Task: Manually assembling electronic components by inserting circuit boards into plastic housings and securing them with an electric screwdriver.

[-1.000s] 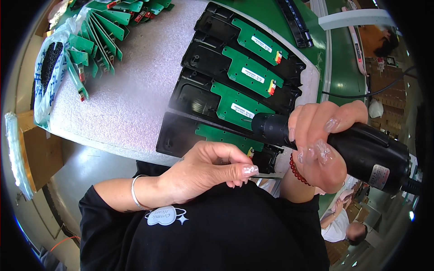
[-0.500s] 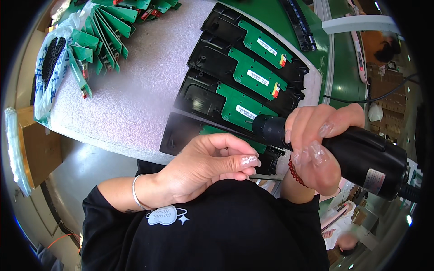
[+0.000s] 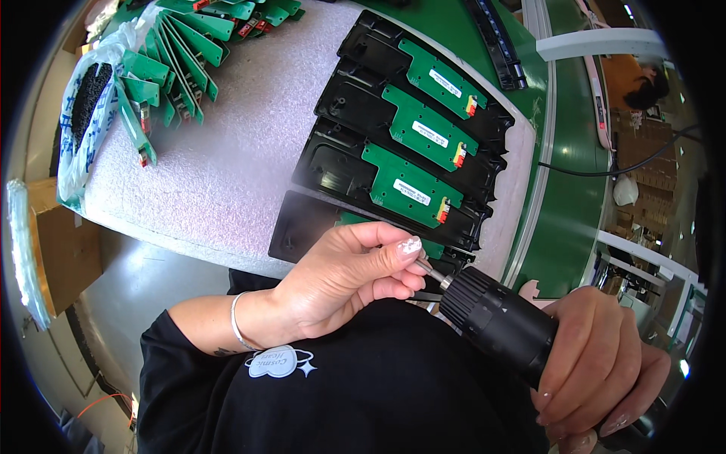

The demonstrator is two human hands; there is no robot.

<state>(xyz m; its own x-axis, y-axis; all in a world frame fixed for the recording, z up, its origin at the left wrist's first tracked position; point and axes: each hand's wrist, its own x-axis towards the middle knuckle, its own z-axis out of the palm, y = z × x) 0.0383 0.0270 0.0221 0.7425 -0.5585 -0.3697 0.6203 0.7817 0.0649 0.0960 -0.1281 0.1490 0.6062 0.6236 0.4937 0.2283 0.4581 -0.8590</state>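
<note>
My right hand [image 3: 601, 363] is wrapped round a black electric screwdriver [image 3: 495, 321], which slants up to the left. Its metal bit [image 3: 434, 271] reaches the fingertips of my left hand [image 3: 344, 280]. Thumb and fingers of that hand are pinched together; what they hold, if anything, is hidden. Just beyond, black plastic housings [image 3: 336, 166] lie side by side, fanned out on the table. Green circuit boards [image 3: 408, 186] with white labels and red-yellow connectors sit in them. The nearest housing [image 3: 296, 227] is partly covered by my left hand.
A pale foam mat [image 3: 227, 151] covers the table. At its far left a fan of loose green boards [image 3: 185, 64] stands beside a plastic bag [image 3: 83, 113]. A black strip [image 3: 495, 41] lies on the green surface at the far right. A cable [image 3: 612, 172] hangs at right.
The screwdriver has come down and toward me, off the third board, and its bit now meets my left fingertips. My left hand has barely moved.
</note>
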